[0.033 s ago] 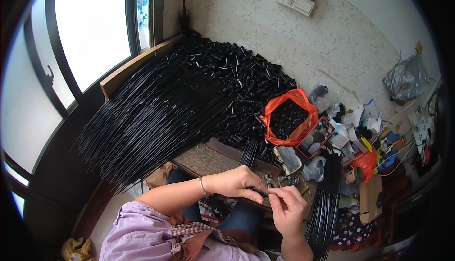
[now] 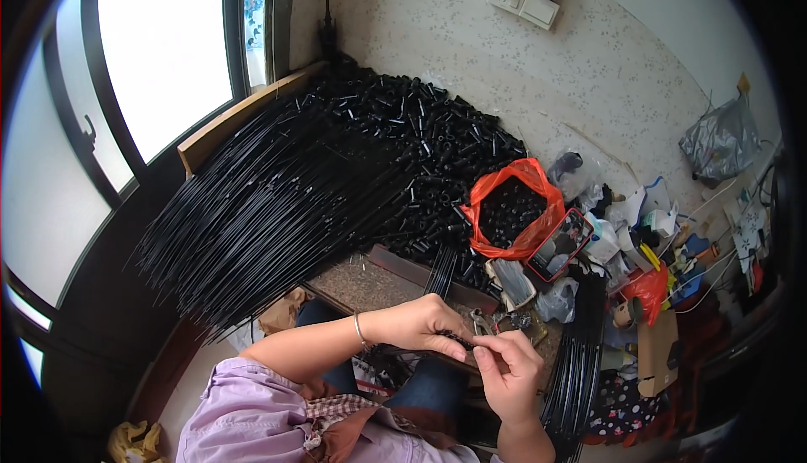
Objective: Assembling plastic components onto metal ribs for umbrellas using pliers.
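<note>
My left hand [image 2: 420, 326], with a bangle at the wrist, reaches in over the front edge of the worktable [image 2: 382, 289]. Its fingers are curled around small black pieces [image 2: 455, 338], mostly hidden by the hand. Fingertip to fingertip with it, my right hand [image 2: 511, 369] is closed in a pinch; whatever lies between its thumb and forefinger is too small to make out. Just beyond the fingers is a metal tool like pliers [image 2: 481, 322], partly covered. A few thin black rods [image 2: 440, 269] lie behind my left hand.
Long black rods [image 2: 261, 202] cover the left, below a heap of short black tubes [image 2: 420, 126]. A red plastic bag [image 2: 551, 217] holds small black parts. Beside it lean a phone [image 2: 561, 246] and plastic bags [image 2: 556, 299]. More black strands [image 2: 576, 370] hang at right.
My right fingertips have shifted very slightly. Otherwise both hands and everything around them look the same.
</note>
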A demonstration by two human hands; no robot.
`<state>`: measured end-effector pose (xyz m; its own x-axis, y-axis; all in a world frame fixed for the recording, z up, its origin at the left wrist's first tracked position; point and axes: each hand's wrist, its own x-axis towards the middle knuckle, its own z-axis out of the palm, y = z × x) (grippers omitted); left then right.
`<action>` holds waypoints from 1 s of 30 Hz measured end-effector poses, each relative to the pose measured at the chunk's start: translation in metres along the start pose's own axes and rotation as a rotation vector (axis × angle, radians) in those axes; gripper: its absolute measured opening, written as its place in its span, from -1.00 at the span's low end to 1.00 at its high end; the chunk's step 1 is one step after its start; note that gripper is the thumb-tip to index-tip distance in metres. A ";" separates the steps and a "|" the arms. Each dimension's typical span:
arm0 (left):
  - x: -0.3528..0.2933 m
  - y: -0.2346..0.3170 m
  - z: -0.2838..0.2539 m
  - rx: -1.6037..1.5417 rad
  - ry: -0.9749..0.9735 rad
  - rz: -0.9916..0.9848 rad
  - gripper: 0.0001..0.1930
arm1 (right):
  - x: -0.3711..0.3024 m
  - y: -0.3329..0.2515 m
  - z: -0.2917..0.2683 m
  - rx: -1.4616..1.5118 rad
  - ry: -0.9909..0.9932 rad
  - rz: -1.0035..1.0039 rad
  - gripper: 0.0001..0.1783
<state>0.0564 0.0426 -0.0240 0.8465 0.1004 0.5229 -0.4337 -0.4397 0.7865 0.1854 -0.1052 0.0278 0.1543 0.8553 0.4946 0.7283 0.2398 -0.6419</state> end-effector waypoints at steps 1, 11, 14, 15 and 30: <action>-0.001 0.000 0.000 0.001 0.002 0.000 -0.65 | -0.001 0.000 0.000 0.029 -0.007 0.005 -0.87; -0.003 -0.002 -0.002 -0.025 0.045 -0.040 -0.66 | 0.001 0.007 0.005 0.074 0.027 0.021 -0.87; -0.001 -0.002 -0.003 0.009 0.048 -0.027 -0.66 | 0.005 0.010 0.004 -0.053 0.019 -0.114 -0.82; -0.001 -0.002 -0.003 0.021 0.046 -0.027 -0.66 | 0.008 0.010 0.003 -0.051 0.017 -0.110 -0.82; -0.029 -0.054 0.031 0.182 -0.064 -0.154 -0.56 | 0.029 0.009 0.013 -0.082 -0.125 -0.430 -0.71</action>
<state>0.0646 0.0358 -0.0923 0.9187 0.1245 0.3748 -0.2399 -0.5778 0.7801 0.1873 -0.0719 0.0292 -0.2522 0.7360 0.6282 0.7597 0.5528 -0.3426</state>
